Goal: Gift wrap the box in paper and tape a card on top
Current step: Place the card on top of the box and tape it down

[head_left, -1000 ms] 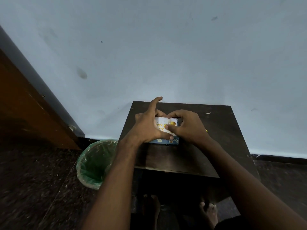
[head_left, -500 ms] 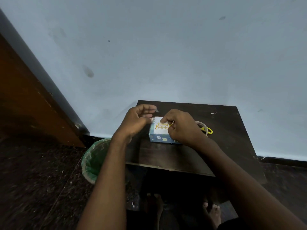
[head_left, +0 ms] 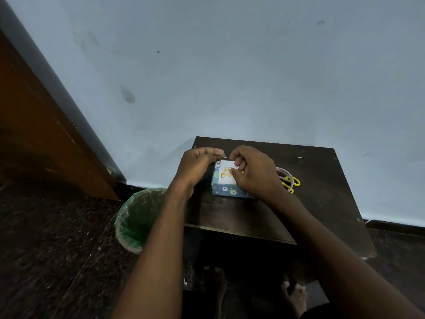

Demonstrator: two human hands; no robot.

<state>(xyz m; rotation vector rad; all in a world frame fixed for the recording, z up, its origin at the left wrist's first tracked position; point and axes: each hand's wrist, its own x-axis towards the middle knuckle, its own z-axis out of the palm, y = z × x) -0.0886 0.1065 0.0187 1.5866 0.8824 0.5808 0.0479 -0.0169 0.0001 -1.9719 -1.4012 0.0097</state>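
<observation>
The table (head_left: 322, 203) stands against the wall (head_left: 230, 65), and the wrapped box (head_left: 226, 191) sits on it, toward its left and far side. On top of the box lies the card (head_left: 226, 176). The left hand (head_left: 195, 166) is just left of the box, the right hand (head_left: 255, 173) over its right part, and between them, above the box's far edge, there's a bit of tape (head_left: 222, 154). Right of the box, behind the right hand, lie the tape roll (head_left: 285, 174) and the scissors (head_left: 292, 181), touching. Down on the floor (head_left: 57, 249), left of the table, stands the bin (head_left: 138, 219). Further left, the door (head_left: 34, 134).
</observation>
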